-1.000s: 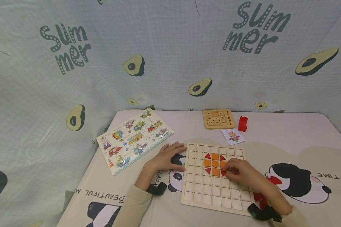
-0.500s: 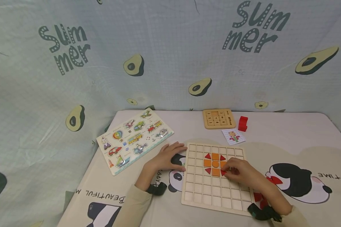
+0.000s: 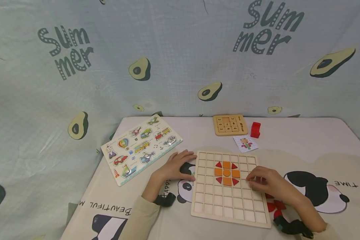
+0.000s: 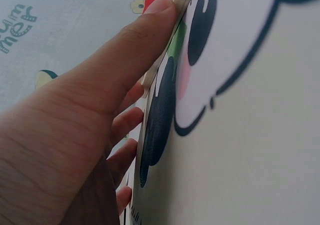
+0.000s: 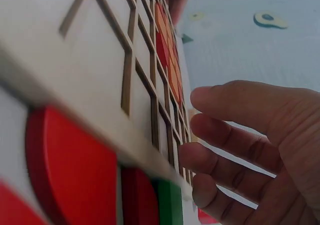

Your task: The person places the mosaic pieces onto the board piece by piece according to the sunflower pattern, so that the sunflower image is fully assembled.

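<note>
Grid board [image 3: 219, 200] apparently lies partly under right hand [image 3: 267, 182].

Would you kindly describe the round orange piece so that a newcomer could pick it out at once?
Find the pale wooden grid board. In its far half, four orange squares form a cross with red triangles between the arms. The round orange piece lies at that cross's centre, the only disc among the squares and triangles.

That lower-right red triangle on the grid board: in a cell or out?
In. The head view shows the red triangle lying within one cell of the grid board.
</note>
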Demonstrator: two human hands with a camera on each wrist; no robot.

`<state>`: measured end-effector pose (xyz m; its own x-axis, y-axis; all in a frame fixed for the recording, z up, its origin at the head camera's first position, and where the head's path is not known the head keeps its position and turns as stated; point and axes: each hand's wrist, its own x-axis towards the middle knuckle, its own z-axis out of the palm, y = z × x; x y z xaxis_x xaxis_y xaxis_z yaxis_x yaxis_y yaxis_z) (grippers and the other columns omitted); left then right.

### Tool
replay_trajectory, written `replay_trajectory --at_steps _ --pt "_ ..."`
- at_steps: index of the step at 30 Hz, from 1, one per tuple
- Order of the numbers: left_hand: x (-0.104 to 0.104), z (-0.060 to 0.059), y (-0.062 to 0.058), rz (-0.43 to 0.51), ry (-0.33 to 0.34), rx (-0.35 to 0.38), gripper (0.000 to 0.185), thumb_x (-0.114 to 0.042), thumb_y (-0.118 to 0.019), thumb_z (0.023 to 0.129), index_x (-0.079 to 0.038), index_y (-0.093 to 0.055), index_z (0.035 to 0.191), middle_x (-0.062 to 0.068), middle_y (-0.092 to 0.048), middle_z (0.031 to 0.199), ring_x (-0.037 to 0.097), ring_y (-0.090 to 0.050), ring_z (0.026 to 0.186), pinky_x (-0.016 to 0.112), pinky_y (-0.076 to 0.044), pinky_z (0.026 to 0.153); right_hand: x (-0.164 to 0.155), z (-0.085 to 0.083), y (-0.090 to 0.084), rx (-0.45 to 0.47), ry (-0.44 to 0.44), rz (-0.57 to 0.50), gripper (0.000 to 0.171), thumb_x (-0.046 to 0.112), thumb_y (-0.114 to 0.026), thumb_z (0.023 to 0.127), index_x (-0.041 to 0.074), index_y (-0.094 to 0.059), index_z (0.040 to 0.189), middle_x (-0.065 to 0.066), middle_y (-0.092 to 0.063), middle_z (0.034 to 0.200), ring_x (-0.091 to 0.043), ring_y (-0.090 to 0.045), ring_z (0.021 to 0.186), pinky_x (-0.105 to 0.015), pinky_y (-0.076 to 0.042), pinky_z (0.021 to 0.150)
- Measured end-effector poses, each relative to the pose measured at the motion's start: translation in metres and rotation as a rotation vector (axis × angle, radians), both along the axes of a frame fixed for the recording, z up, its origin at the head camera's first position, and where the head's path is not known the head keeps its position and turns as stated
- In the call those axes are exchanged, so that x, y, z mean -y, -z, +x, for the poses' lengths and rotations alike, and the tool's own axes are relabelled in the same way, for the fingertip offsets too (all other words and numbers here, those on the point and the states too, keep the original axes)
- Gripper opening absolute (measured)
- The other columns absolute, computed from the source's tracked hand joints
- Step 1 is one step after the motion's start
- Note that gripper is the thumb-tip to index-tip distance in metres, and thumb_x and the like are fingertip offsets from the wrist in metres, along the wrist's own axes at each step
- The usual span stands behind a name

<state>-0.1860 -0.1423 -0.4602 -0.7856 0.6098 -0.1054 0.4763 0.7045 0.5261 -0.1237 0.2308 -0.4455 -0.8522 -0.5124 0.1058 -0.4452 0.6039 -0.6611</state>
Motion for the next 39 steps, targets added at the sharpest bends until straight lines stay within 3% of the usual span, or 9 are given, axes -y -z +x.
replay_trajectory --at_steps 10,16,26,39 --pt "0.001 -0.002 0.001 0.003 -0.006 0.001 0.083 -0.047 -0.077 0.079 -0.019 -0.041 0.149 0.004 -0.032 0.157 0.025 -0.017 0.149 0.048 -0.006 0.121 -0.033 0.002 0.006 -0.128 0.006 -0.04 0.022 0.003 -0.08 0.077 0.014 -0.071 0.094 0.01 -0.062 0.087 0.0 -0.049 0.07 -0.018 -0.047 0.056" --pt "0.001 -0.001 0.001 0.009 -0.007 0.005 0.083 -0.047 -0.077 0.079 -0.019 -0.041 0.149 0.004 -0.032 0.157 0.026 -0.017 0.149 0.048 -0.006 0.121 -0.042 0.002 0.008 -0.073 0.041 -0.015 0.022 0.007 -0.082 0.076 0.014 -0.071 0.093 0.012 -0.061 0.087 0.0 -0.048 0.07 -0.019 -0.046 0.056" --pt "0.0 0.001 0.001 0.007 -0.015 0.009 0.083 -0.047 -0.078 0.079 -0.019 -0.041 0.149 0.004 -0.032 0.157 0.025 -0.018 0.149 0.048 -0.006 0.121 -0.052 0.001 0.01 0.037 -0.072 -0.052 0.029 0.008 -0.08 0.078 0.007 -0.067 0.104 0.007 -0.055 0.089 -0.006 -0.047 0.07 -0.019 -0.043 0.054" --pt "0.0 0.001 0.0 0.011 -0.014 0.012 0.083 -0.046 -0.078 0.079 -0.018 -0.042 0.148 0.004 -0.033 0.157 0.025 -0.018 0.149 0.048 -0.006 0.121 -0.05 0.003 0.009 0.002 -0.047 -0.024 0.029 0.004 -0.08 0.076 0.007 -0.068 0.102 0.007 -0.057 0.091 -0.003 -0.047 0.072 -0.019 -0.048 0.058"
